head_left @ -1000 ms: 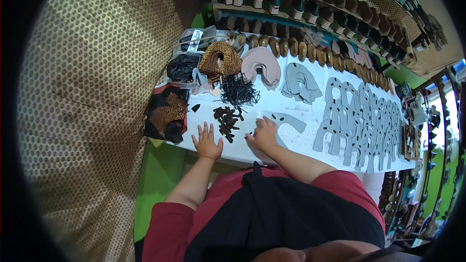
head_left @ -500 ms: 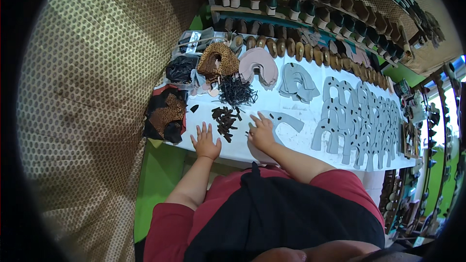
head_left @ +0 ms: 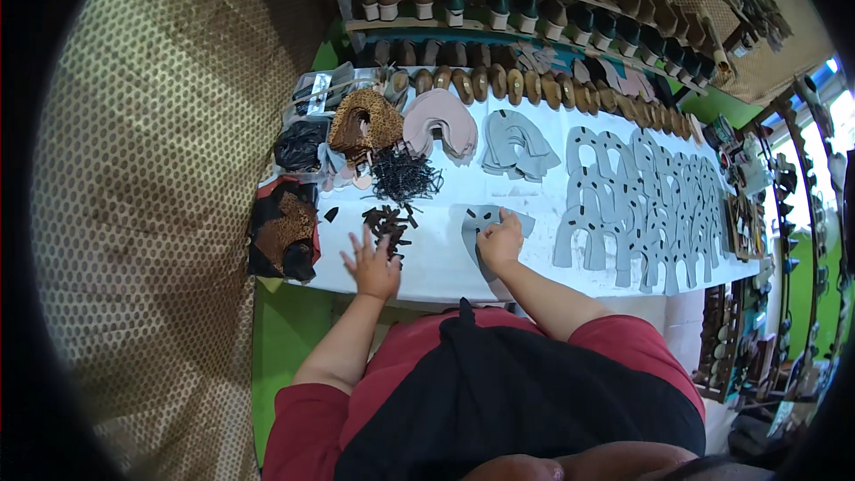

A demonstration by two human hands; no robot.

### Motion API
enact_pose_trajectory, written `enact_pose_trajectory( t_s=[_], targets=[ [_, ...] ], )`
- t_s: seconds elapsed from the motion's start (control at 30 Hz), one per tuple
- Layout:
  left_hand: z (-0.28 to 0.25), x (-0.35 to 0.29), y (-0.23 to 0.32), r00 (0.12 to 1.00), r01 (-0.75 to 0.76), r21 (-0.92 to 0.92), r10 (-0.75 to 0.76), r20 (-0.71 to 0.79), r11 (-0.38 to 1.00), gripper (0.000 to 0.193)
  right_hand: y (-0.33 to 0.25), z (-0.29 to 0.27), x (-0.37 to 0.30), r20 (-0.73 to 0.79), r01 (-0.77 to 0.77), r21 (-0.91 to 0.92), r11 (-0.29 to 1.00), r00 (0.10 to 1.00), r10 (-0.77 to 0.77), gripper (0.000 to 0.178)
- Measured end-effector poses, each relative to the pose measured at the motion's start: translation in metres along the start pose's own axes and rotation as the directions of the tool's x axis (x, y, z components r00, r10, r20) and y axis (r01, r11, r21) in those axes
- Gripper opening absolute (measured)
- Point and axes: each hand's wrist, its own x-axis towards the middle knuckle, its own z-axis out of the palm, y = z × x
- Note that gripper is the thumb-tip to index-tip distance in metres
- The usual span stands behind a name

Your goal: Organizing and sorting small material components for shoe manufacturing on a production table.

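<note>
On the white-covered table, a grey curved piece [head_left: 469, 236] lies flat with a few small dark patches on it. My right hand [head_left: 500, 242] rests on this piece, its index finger stretched out and pressing on the surface. Whatever lies under that fingertip is hidden. My left hand [head_left: 374, 272] is spread, with nothing visible in it, at the near side of a heap of small dark brown strips [head_left: 385, 219]. Behind the heap is a tangle of thin black strips [head_left: 405, 175].
Many patched grey pieces [head_left: 614, 205] overlap at the right. Farther back sit stacks of grey [head_left: 519, 147], pink [head_left: 436, 120] and leopard-print [head_left: 365, 116] cutouts. A black bag [head_left: 298, 144] and scraps [head_left: 283, 227] lie left. Shoes [head_left: 454, 2] fill the shelves behind.
My right hand has shifted right over the grey piece, which now lies turned differently. My left hand has spread its fingers at the strip heap. The view has moved slightly.
</note>
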Motion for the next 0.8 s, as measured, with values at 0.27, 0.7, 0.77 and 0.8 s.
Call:
enact_pose_trajectory(
  t_s=[0.27,0.7,0.77,0.8],
  targets=[
    [0.028,0.068,0.096,0.947,-0.247,-0.087,0.259,0.188,0.965,0.039,-0.002,0.006,0.001,0.077,-0.014,0.015,1.000,0.997,0.013,0.011],
    [0.058,0.101,0.120,0.935,-0.203,-0.212,0.253,0.250,0.956,0.025,0.025,0.005,-0.004,-0.067,0.497,-0.111,0.861,0.861,-0.505,0.012],
    [0.058,0.102,0.120,0.932,-0.192,-0.210,0.246,0.267,0.959,0.025,0.027,-0.002,-0.012,0.022,0.618,-0.264,0.741,0.771,-0.636,0.027],
    [0.058,0.102,0.120,0.928,-0.196,-0.184,0.243,0.282,0.963,0.024,0.028,-0.005,-0.013,0.020,0.617,-0.262,0.742,0.772,-0.635,0.027]
  ],
)
